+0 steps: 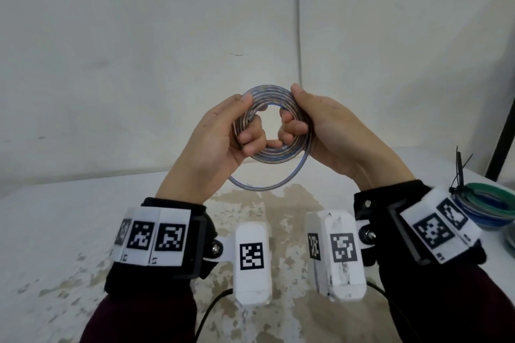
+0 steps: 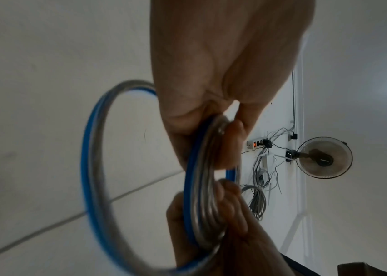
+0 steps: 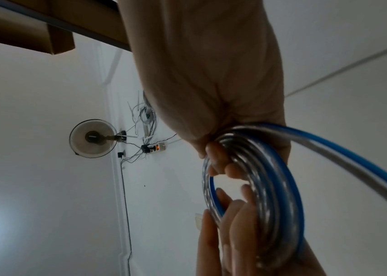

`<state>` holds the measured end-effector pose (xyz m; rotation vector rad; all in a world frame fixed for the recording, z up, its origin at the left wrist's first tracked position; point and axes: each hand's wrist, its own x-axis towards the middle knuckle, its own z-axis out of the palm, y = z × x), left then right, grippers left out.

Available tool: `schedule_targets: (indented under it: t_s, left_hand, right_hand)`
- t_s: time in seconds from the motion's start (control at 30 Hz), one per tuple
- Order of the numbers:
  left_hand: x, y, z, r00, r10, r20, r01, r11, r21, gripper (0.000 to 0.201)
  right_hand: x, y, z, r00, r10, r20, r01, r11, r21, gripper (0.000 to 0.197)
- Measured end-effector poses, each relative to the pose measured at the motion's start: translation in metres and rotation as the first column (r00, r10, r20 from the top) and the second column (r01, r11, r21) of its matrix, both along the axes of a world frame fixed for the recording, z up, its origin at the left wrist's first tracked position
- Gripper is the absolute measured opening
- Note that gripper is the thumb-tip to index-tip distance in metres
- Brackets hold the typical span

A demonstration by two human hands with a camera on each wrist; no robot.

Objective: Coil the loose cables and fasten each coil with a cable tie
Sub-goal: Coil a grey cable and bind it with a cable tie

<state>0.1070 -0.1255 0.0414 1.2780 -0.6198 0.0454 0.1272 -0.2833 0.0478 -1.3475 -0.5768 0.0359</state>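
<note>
- Two hands hold one coil (image 1: 271, 131) of blue-and-clear cable up in the air above the tabletop (image 1: 55, 231), roughly level with each other and facing the person.
- Left hand (image 1: 223, 136) has its thumb over the coil's left rim and its fingers curled in through the centre hole; right hand (image 1: 320, 128) mirrors this on the right rim.
- One outer turn (image 1: 278, 184) hangs slack below the tight bundle, sagging toward the tabletop on the near side; it looks like the last bit to be drawn in.
- Ring stands nearly upright, its flat face toward the person, its opening clear between the two sets of fingertips.
- Ready ties are not in either hand; a bunch of black cable ties (image 1: 459, 172) pokes up at the far right, by a stack of finished coils (image 1: 490, 203).
- Right hand is much the nearer to those ties, so I judge the left should keep the coil.
- Open air surrounds the coil on every side.
</note>
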Motion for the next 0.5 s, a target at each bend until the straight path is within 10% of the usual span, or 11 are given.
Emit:
schedule_targets:
  t_s: [0.27,0.5]
  left_hand:
    - [-0.001,0.012,-0.004,0.999,-0.029,-0.026,0.036,0.939,0.343,0.033]
    - [0.004,0.004,-0.002,0.977,0.171,0.127,-0.193,0.964,0.181,0.036]
  right_hand:
    - [-0.005,-0.004,-0.001,0.983,0.049,0.175,0.018,0.931,-0.365,0.044]
    - [-0.002,0.005,-0.002,0.995,-0.088,0.037,0.094,0.98,-0.175,0.046]
